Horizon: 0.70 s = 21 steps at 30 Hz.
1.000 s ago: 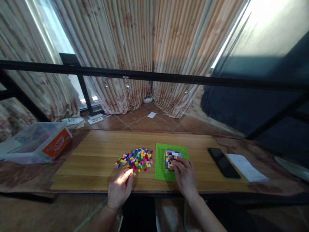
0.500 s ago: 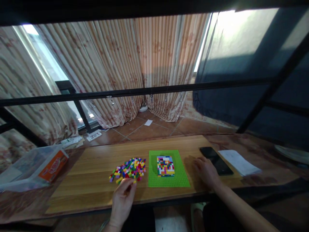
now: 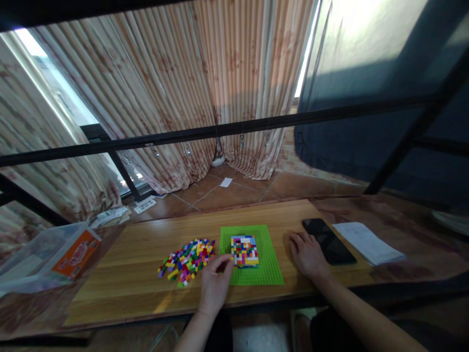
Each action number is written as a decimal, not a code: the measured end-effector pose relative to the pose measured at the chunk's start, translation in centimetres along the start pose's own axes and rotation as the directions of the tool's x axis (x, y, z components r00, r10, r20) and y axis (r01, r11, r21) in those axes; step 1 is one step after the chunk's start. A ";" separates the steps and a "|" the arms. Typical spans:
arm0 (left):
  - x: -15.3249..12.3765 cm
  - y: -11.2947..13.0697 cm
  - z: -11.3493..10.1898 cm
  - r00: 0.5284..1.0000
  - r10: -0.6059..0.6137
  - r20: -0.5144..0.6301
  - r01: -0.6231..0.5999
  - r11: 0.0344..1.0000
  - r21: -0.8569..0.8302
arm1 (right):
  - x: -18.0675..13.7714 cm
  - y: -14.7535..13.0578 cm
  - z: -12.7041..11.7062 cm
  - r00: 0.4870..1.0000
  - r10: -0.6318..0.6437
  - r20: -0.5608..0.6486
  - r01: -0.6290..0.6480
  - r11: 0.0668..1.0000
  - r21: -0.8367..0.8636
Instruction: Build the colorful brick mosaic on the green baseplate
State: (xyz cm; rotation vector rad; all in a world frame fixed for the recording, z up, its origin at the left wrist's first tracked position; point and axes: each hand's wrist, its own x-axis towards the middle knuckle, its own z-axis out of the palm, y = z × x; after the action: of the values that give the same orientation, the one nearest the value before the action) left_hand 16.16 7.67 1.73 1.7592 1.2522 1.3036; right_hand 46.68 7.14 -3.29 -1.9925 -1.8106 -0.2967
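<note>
My left hand (image 3: pixel 215 282) is at the left edge of the green baseplate (image 3: pixel 273 266), thumb and forefinger pinched on a small yellow brick (image 3: pixel 232 258). Its fingertips are right beside the lower left of a multicoloured block of stacked toy bricks (image 3: pixel 245 251), which stands on the baseplate. Whether the held brick touches the stack, I cannot tell. Loose bricks (image 3: pixel 188 259) of many colours lie in a pile left of the baseplate, just beyond my left hand. My right hand (image 3: pixel 309 255) rests on the wooden board, fingers stretched out, holding nothing, beside a black phone (image 3: pixel 328 242).
White paper (image 3: pixel 368 243) lies right of the phone. A clear plastic box (image 3: pixel 44 256) with an orange label stands off the left end of the wooden board (image 3: pixel 120 274). A black metal rail (image 3: pixel 205 132) crosses in front of the curtains (image 3: pixel 164 73).
My left hand has moved right from the near side of the brick pile to the stack, carrying the yellow brick. My right hand stays on the board. The view has shifted slightly.
</note>
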 end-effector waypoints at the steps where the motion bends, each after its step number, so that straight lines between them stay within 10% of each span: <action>1: 0.2 0.0 0.2 1.000 -0.004 0.008 0.004 1.000 0.003 | 0.0 0.0 0.0 1.000 0.003 0.001 -0.003 1.000 -0.010; 21: 0.5 -0.1 1.3 0.994 0.109 -0.023 -0.105 0.986 0.128 | -0.2 -0.5 -0.8 1.000 -0.009 0.019 0.011 0.993 -0.113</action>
State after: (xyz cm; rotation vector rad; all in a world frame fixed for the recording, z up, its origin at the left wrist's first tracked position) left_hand 17.42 8.27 1.44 1.9260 1.2983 1.3399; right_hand 46.30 6.67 -2.59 -2.0699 -1.8535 -0.3932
